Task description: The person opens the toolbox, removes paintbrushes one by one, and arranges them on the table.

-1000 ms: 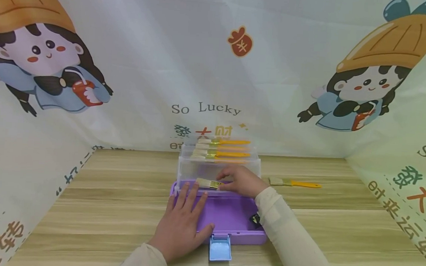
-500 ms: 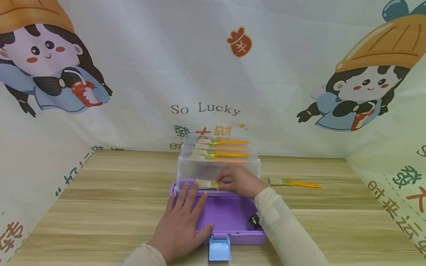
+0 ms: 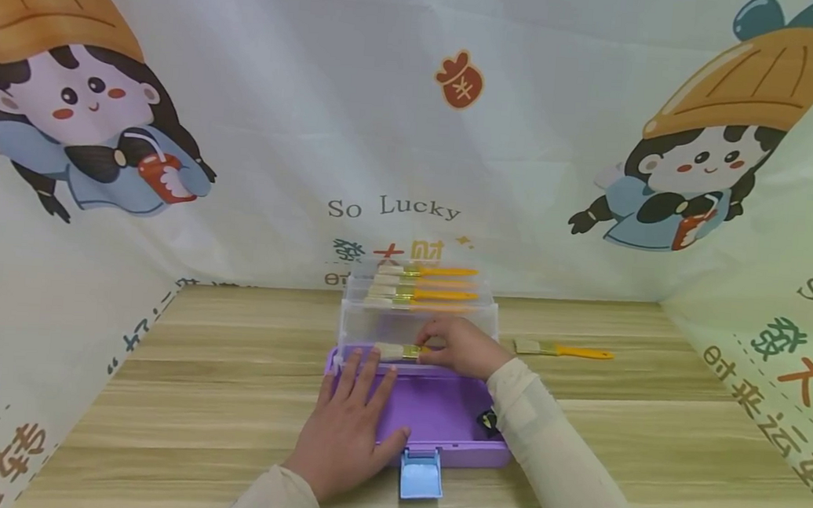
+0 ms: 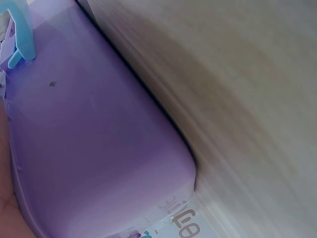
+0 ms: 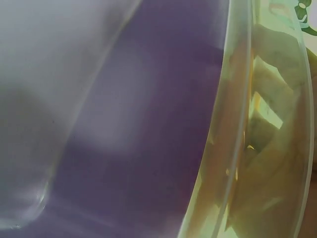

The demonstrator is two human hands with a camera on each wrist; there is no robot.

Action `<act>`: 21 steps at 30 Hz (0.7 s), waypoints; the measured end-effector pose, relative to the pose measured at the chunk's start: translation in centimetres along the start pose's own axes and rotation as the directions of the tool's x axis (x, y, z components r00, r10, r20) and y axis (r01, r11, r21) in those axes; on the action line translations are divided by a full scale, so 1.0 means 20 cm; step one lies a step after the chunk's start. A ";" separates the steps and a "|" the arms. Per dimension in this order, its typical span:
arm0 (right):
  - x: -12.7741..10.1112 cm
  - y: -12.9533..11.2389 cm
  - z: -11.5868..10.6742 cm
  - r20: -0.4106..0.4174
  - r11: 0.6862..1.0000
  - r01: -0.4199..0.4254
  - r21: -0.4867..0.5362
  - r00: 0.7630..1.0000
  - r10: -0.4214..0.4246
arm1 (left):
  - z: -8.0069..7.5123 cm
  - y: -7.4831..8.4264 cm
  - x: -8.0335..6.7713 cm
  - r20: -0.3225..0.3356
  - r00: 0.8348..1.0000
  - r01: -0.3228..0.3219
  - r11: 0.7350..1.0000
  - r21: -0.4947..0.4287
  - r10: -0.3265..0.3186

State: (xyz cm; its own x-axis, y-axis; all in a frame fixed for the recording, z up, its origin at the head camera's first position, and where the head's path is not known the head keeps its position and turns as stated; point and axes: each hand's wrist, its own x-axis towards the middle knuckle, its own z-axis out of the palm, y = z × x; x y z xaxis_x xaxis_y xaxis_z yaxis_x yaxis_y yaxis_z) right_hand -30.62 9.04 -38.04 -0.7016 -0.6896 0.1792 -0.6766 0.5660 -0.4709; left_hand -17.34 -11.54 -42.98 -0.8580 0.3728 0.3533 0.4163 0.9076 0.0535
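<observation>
A purple case point(image 3: 431, 401) stands open on the table, its clear tiered trays point(image 3: 352, 321) raised at the back. My left hand point(image 3: 348, 431) lies over its left side with straight, spread fingers. At the lowest tray, my right hand point(image 3: 464, 346) pinches the handle of a flat paintbrush point(image 3: 396, 352), whose pale bristles point left. That handle is mostly hidden by the fingers. Two paintbrushes with orange handles, an upper one point(image 3: 426, 271) and a lower one point(image 3: 421, 294), lie in the higher trays. The right wrist view shows the right fingers blurred through clear plastic point(image 5: 245, 99).
Another paintbrush point(image 3: 562, 350) lies on the wooden table point(image 3: 229, 367), right of the case. A light blue latch point(image 3: 422, 475) hangs down at the case's front. Something small and dark point(image 3: 487, 422) sits inside the case near the right sleeve. A printed cloth point(image 3: 302, 121) encloses the table.
</observation>
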 end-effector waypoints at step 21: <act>-0.02 0.00 0.03 -0.075 1.000 -0.027 0.007 0.997 0.027 | 0.00 0.00 0.00 0.014 1.000 0.003 1.000 0.009 -0.003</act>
State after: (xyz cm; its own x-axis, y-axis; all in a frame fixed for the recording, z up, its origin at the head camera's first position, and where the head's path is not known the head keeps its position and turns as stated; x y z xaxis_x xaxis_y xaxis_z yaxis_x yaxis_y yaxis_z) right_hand -30.25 9.02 -38.58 -0.7347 -0.6380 0.2305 -0.6558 0.5813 -0.4816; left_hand -17.32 -11.48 -42.95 -0.8634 0.3726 0.3400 0.4110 0.9105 0.0457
